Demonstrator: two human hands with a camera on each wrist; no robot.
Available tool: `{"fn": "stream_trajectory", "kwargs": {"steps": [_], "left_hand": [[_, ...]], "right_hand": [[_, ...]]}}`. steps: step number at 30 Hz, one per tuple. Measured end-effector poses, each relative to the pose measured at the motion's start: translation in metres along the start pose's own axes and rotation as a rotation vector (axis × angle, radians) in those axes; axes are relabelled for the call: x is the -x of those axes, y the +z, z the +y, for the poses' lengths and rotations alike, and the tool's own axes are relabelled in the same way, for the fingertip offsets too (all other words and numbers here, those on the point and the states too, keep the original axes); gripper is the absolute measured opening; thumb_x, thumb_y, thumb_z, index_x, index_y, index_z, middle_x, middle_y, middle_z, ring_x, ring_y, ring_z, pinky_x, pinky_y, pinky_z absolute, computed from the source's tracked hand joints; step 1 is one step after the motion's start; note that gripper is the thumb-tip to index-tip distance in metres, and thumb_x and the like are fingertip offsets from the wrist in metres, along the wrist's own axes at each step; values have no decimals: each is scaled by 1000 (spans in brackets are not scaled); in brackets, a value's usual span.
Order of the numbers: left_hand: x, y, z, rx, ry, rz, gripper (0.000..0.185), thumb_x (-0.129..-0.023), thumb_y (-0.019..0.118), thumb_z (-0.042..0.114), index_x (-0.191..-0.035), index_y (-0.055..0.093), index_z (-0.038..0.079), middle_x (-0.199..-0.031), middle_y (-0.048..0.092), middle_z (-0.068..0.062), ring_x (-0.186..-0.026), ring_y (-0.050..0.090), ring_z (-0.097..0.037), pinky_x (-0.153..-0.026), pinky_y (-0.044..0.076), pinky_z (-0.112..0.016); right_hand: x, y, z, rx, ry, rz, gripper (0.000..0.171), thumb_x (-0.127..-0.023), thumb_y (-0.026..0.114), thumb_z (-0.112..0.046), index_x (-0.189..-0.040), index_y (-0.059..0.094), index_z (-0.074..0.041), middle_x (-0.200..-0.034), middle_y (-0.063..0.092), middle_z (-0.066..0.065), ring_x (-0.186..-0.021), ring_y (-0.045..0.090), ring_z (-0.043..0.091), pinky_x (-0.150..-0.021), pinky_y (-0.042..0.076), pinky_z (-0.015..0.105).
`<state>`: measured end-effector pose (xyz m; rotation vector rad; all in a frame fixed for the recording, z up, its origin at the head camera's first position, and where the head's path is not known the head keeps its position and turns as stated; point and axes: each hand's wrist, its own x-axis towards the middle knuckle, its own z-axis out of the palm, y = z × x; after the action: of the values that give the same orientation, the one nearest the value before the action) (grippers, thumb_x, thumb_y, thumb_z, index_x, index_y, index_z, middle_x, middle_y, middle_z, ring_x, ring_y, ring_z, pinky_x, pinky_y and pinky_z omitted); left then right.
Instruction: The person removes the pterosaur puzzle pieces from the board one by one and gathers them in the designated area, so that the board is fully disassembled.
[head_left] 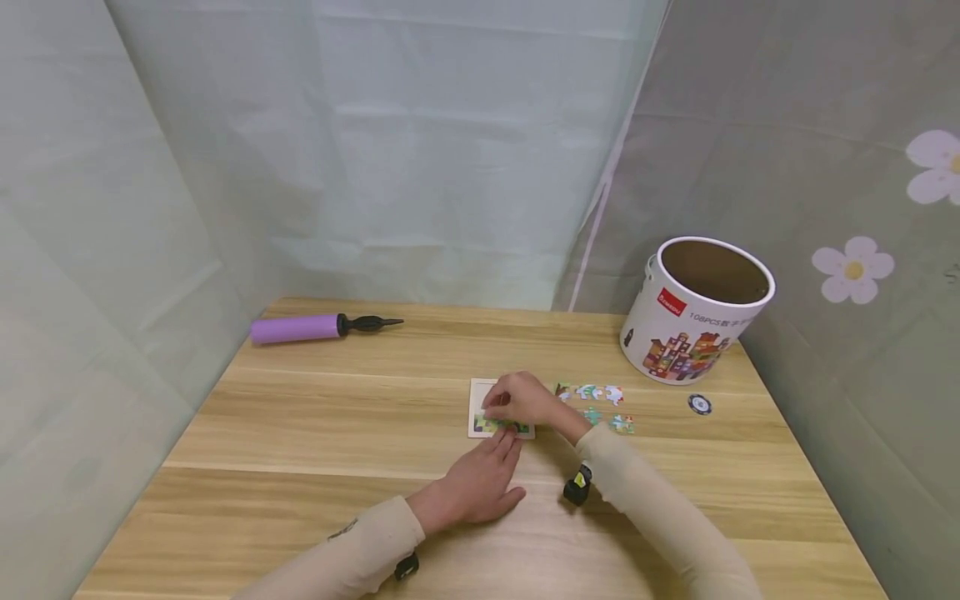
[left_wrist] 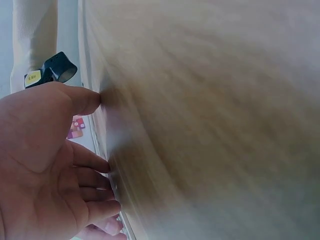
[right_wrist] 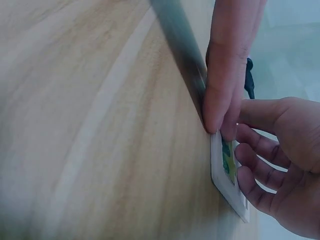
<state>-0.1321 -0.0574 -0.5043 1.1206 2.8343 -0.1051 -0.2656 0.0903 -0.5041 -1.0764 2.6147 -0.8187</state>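
A small jigsaw puzzle board (head_left: 472,408) with a pale frame lies on the table, green pieces (head_left: 491,425) filling its near part. My left hand (head_left: 483,483) rests at its near edge, fingers stretched onto the frame and thumb spread out on the table. Over the board, my right hand (head_left: 521,398) bends its fingers down and pinches a small puzzle piece at the fingertips, mostly hidden by them. The right wrist view has the board's frame (right_wrist: 218,172) beneath the curled fingers. Several loose puzzle pieces (head_left: 590,392) lie in two rows right of the board.
A white bucket (head_left: 693,317) with printed blocks stands at the back right, and a round chip (head_left: 700,404) lies before it. At the back left is a purple hand pump (head_left: 296,328) with a black nozzle. Cloth walls (head_left: 450,167) enclose the table (head_left: 300,450).
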Motion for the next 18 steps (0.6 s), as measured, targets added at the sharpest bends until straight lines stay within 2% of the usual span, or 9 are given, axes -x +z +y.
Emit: {"fn": "stream_trajectory", "kwargs": {"steps": [13,18], "left_hand": [[1,0,-3,130,8,0,73,-105,50,43,-153,36,-11,-162,29,-28,-152,29,-35,-123,29,-38],[2,-3,-3,157,8,-6,73,-105,51,42,-152,36,-11,-162,29,-29,-152,30,-36,-122,30,-39]], "right_hand": [[-1,7,0,-23,42,29,10,-88,82,-32,-85,80,-23,-77,69,-18,-75,62,0,-74,52,23],[-2,9,-1,-55,54,42,11,-86,84,-28,-81,76,-23,-73,68,-16,-71,61,2,-74,51,25]]}}
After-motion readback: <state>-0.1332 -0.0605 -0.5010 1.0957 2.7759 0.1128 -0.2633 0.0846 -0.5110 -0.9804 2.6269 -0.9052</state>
